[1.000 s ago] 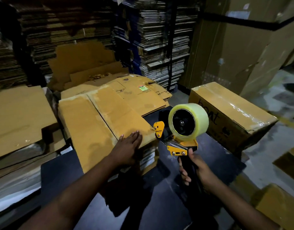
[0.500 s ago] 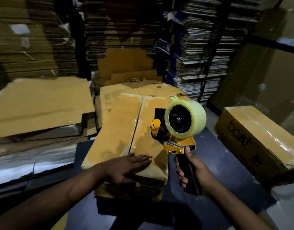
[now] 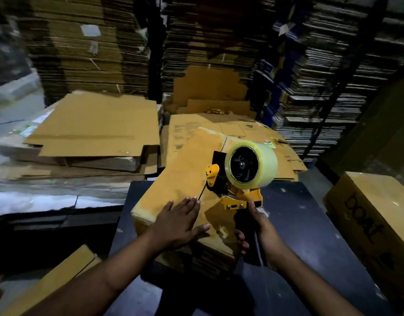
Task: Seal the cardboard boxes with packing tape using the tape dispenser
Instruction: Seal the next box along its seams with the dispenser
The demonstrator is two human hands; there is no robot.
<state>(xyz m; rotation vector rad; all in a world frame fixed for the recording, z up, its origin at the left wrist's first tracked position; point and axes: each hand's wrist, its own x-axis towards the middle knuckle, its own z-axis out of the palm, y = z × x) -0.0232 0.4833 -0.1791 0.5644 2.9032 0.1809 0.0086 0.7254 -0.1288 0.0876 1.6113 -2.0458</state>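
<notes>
Curled round the handle, the right hand (image 3: 256, 226) holds the tape dispenser (image 3: 238, 179) upright over the cardboard box (image 3: 180, 174); the left hand (image 3: 178, 221) presses flat, fingers straight, on its top.

A box (image 3: 180, 179) on a dark table (image 3: 296, 224) is taken as landmark. Its near top is covered by the left hand (image 3: 178, 222); its right edge is blocked by the tape dispenser (image 3: 239, 176). Bare table is left open to its right, bounded by a taped carton (image 3: 376, 215). Flat cardboard stacks (image 3: 93, 133) crowd its left and far sides.
</notes>
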